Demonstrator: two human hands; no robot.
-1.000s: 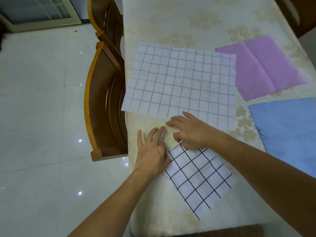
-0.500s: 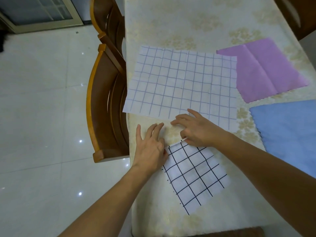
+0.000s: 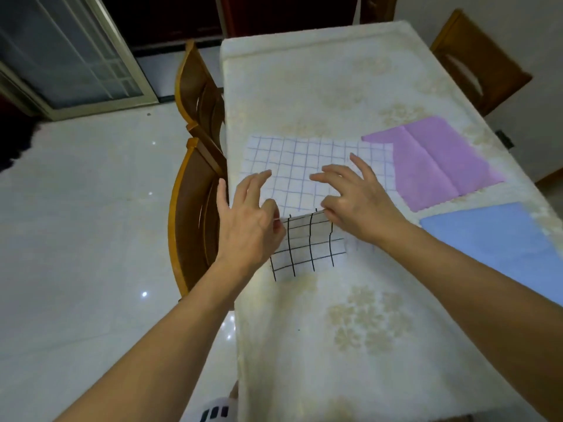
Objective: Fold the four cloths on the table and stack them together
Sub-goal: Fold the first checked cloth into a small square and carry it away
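Note:
A small folded white cloth with black grid lines (image 3: 307, 248) hangs lifted just above the table, held by its two upper corners. My left hand (image 3: 249, 220) pinches its left corner, other fingers spread. My right hand (image 3: 353, 202) pinches its right corner, fingers stretched forward. Behind them a larger white cloth with a blue grid (image 3: 304, 166) lies flat. A purple cloth (image 3: 435, 162) lies to its right, overlapping its right edge. A light blue cloth (image 3: 499, 242) lies flat at the right edge.
The table (image 3: 335, 330) wears a cream floral covering. Two wooden chairs (image 3: 195, 208) stand tight against its left side, and another chair (image 3: 475, 62) is at the far right. White tiled floor lies to the left.
Both hands took the black-grid cloth by its upper corners, raised it off the table and carried it forward toward the blue-grid cloth. The camera tilted up, showing more of the table.

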